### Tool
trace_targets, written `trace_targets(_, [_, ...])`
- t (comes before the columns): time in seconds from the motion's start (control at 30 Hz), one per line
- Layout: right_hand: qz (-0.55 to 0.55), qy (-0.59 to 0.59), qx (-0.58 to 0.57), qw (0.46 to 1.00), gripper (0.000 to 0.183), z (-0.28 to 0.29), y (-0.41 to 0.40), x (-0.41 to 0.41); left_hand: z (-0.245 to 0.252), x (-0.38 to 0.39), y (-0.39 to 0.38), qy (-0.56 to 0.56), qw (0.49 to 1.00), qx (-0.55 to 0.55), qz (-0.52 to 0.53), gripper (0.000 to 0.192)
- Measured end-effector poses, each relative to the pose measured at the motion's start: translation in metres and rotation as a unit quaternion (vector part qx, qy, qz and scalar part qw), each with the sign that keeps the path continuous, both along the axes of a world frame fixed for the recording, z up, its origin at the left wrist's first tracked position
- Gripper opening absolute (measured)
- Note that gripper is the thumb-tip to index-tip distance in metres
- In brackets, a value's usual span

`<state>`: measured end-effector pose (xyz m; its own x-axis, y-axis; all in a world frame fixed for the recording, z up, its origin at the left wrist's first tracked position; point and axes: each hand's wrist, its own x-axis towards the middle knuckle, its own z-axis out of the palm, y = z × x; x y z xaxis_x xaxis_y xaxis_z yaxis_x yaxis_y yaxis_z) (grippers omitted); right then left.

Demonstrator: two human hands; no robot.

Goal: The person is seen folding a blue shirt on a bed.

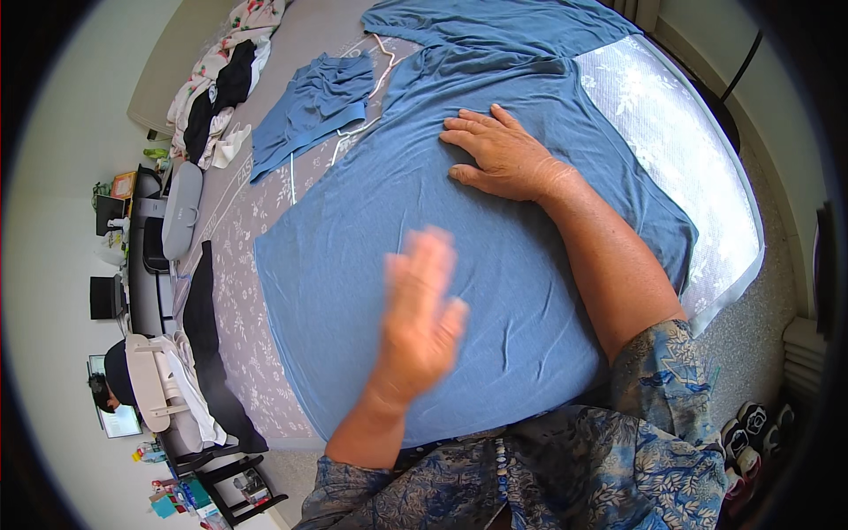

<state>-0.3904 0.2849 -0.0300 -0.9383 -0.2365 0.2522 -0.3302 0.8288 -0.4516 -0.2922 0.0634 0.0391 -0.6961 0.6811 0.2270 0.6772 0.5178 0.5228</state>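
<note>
A large blue knit garment (424, 205) lies spread over the bed, its lower part wide and mostly smooth, with small creases. My right hand (493, 156) rests flat on its upper middle, fingers spread, holding nothing. Blurred, my left hand (424, 318) is over the lower part with the thumb apart from the fingers and nothing in it; whether it touches the cloth I cannot tell. Beyond the right hand the fabric bunches into folds. A smaller blue garment (315, 109) with a wide band lies to the left, beside a pale clothes hanger (381, 86) partly under the large one.
The bed has a grey patterned cover (242, 311). Black trousers or leggings (209, 358) lie along its left edge, near a chair (147, 384) draped with white cloth. A person (119, 374) is at a screen behind it. Piled clothes (222, 86) lie far left; shoes (748, 437) stand right.
</note>
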Motion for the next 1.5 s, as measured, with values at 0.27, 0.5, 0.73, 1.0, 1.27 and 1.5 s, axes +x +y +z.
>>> trace_targets(0.27, [-0.003,0.003,0.011,1.0,0.052,0.009,-0.003,0.002,-0.04,0.012,0.012,0.077,0.978,-0.193,-0.008,0.078])
trace_targets(0.5, [0.005,0.011,0.021,1.0,0.051,0.012,-0.004,-0.001,-0.034,0.017,0.035,-0.005,0.981,-0.106,-0.164,0.072])
trace_targets(0.73, [-0.026,0.124,-0.005,0.992,0.05,0.024,-0.043,0.015,-0.055,-0.024,0.022,0.109,0.987,-0.048,0.108,0.052])
trace_targets(1.0, [0.139,0.038,0.043,0.989,0.056,0.009,-0.053,0.023,-0.059,-0.054,-0.01,-0.166,0.816,0.479,0.278,0.038])
trace_targets(1.27, [-0.182,0.018,0.169,0.968,0.059,0.013,0.019,-0.006,-0.046,-0.065,-0.024,-0.279,0.699,0.604,0.262,0.049])
trace_targets(1.5, [-0.167,0.212,0.118,0.956,0.062,0.046,-0.019,0.009,-0.055,-0.074,-0.032,-0.332,0.644,0.639,0.258,0.05])
